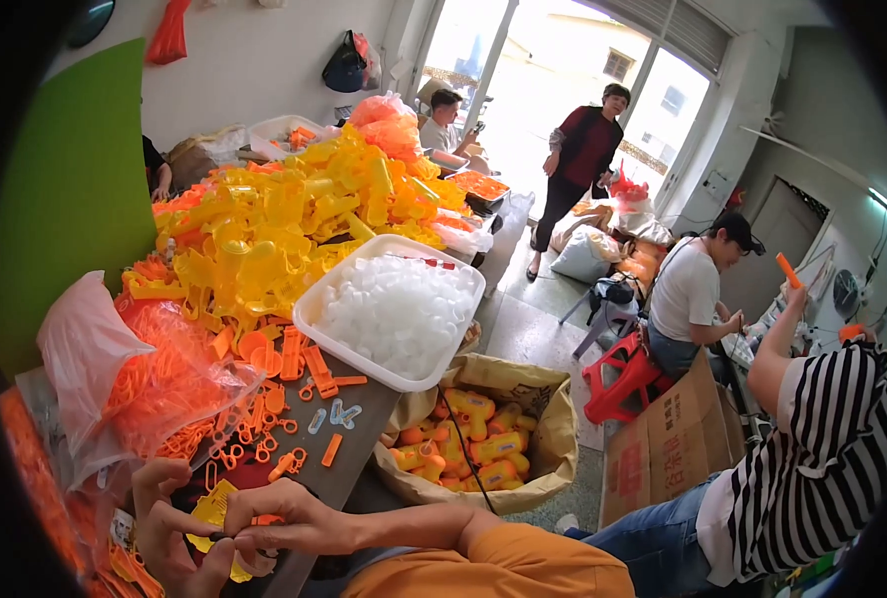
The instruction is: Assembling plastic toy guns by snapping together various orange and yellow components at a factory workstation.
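Left hand and right hand together, fingertips pinched on a yellow piece by the near edge of the counter, presumably bracing it from both sides. Loose orange parts lie just beyond, likely for easy reach.

The person wears an orange short-sleeved top.

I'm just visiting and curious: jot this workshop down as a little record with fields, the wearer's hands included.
Left hand: gripping a yellow piece
Right hand: meeting it at that piece
Table: grey, bearing a yellow heap and loose orange parts
White tray: at the table's edge, filled with whitish pieces
Sack: open, holding yellow-and-orange pieces
Person in stripes: raising an orange stick
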Demonstrator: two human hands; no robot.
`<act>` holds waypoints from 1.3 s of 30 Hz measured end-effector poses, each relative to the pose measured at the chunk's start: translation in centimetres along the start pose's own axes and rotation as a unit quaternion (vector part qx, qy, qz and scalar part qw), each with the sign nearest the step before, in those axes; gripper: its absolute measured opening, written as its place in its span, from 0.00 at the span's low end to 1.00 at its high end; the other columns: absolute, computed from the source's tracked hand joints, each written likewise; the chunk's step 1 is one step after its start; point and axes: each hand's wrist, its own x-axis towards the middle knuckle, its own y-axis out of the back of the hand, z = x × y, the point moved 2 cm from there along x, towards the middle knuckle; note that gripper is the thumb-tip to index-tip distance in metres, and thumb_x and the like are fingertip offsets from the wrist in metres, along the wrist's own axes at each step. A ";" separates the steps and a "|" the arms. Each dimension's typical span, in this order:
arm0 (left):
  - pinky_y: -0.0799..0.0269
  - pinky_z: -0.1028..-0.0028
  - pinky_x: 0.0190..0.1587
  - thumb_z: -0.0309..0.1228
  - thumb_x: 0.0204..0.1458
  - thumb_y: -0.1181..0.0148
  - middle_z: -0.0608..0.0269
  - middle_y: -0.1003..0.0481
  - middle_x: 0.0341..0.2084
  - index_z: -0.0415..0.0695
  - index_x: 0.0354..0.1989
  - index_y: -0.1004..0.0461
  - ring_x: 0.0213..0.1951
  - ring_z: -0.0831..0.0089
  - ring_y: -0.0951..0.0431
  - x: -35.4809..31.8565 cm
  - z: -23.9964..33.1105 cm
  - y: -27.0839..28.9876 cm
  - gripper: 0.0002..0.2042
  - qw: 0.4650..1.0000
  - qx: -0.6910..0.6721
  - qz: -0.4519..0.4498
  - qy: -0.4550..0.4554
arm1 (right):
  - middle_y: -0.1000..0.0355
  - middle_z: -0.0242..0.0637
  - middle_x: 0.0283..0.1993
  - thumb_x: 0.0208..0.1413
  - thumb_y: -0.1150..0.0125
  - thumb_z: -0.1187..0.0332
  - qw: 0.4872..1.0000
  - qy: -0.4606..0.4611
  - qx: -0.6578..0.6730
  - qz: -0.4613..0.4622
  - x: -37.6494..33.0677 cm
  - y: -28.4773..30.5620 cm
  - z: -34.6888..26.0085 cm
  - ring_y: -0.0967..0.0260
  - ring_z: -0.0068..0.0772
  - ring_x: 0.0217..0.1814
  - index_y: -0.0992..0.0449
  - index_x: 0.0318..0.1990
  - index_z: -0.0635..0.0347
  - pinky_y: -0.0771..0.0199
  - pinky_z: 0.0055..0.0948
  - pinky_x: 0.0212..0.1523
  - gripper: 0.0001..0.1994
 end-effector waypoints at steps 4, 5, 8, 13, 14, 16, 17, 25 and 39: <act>0.40 0.63 0.58 0.35 0.45 0.36 0.52 0.34 0.51 0.44 0.27 0.30 0.56 0.61 0.34 -0.6 -0.2 -0.3 0.10 0.999 -0.034 0.020 0.028 | 0.32 0.27 0.26 0.65 0.46 0.66 0.974 -0.165 0.153 0.011 -0.7 0.3 -1.5 0.36 0.13 0.28 0.28 0.37 0.63 0.38 0.18 0.28 0.09; 0.40 0.63 0.58 0.35 0.45 0.36 0.52 0.34 0.51 0.44 0.27 0.30 0.56 0.61 0.34 -0.7 -0.4 -0.2 0.10 0.999 -0.035 0.019 0.027 | 0.32 0.27 0.26 0.65 0.46 0.66 0.974 -0.165 0.153 0.011 -0.8 0.3 -1.4 0.36 0.13 0.28 0.28 0.37 0.63 0.38 0.18 0.28 0.09; 0.40 0.65 0.58 0.33 0.48 0.39 0.53 0.34 0.50 0.43 0.30 0.29 0.55 0.62 0.34 -0.8 -1.2 0.1 0.08 0.999 -0.045 0.003 0.026 | 0.34 0.27 0.23 0.65 0.46 0.63 0.974 -0.114 0.182 0.075 -1.3 1.1 -0.8 0.37 0.13 0.25 0.31 0.35 0.62 0.39 0.16 0.26 0.11; 0.40 0.68 0.57 0.30 0.50 0.42 0.55 0.33 0.49 0.41 0.32 0.29 0.54 0.65 0.33 -2.4 -3.6 1.2 0.06 0.995 -0.005 0.008 0.094 | 0.34 0.25 0.21 0.64 0.45 0.60 0.969 -0.107 0.206 0.082 -1.3 1.7 -0.7 0.36 0.14 0.23 0.30 0.36 0.61 0.36 0.17 0.29 0.13; 0.40 0.68 0.57 0.30 0.50 0.42 0.55 0.33 0.49 0.41 0.32 0.29 0.54 0.65 0.33 -2.9 -4.3 1.8 0.06 0.995 0.000 0.012 0.097 | 0.35 0.27 0.21 0.64 0.45 0.61 0.970 -0.102 0.208 0.074 -1.2 1.8 -0.5 0.37 0.15 0.23 0.31 0.36 0.62 0.37 0.19 0.28 0.12; 0.39 0.68 0.57 0.29 0.50 0.42 0.55 0.33 0.47 0.41 0.32 0.30 0.51 0.68 0.32 -2.4 -6.2 1.3 0.06 0.994 -0.050 0.017 0.098 | 0.35 0.29 0.22 0.64 0.45 0.63 0.972 -0.096 0.193 0.094 -1.8 2.7 -0.6 0.38 0.17 0.23 0.31 0.36 0.62 0.38 0.21 0.27 0.11; 0.39 0.68 0.57 0.29 0.50 0.42 0.55 0.33 0.47 0.41 0.32 0.30 0.51 0.68 0.32 -1.9 -6.9 0.9 0.06 0.993 -0.061 0.008 0.097 | 0.35 0.29 0.22 0.64 0.45 0.63 0.970 -0.101 0.184 0.121 -2.2 3.4 -0.9 0.38 0.17 0.24 0.31 0.36 0.62 0.37 0.21 0.28 0.11; 0.37 0.72 0.47 0.37 0.52 0.40 0.54 0.26 0.35 0.40 0.35 0.25 0.38 0.68 0.27 4.0 5.4 -2.7 0.12 0.938 -0.307 -0.153 -0.041 | 0.33 0.25 0.23 0.64 0.45 0.62 0.957 -0.118 0.203 0.169 -1.9 4.1 0.8 0.35 0.16 0.24 0.31 0.35 0.58 0.34 0.18 0.29 0.10; 0.30 0.72 0.45 0.29 0.57 0.39 0.50 0.25 0.42 0.34 0.38 0.21 0.43 0.66 0.25 5.7 11.7 -15.6 0.09 0.534 -0.757 -0.317 -0.203 | 0.38 0.28 0.22 0.65 0.47 0.66 0.939 -0.127 0.241 0.211 -3.1 4.7 -0.2 0.40 0.19 0.25 0.31 0.38 0.61 0.36 0.23 0.29 0.08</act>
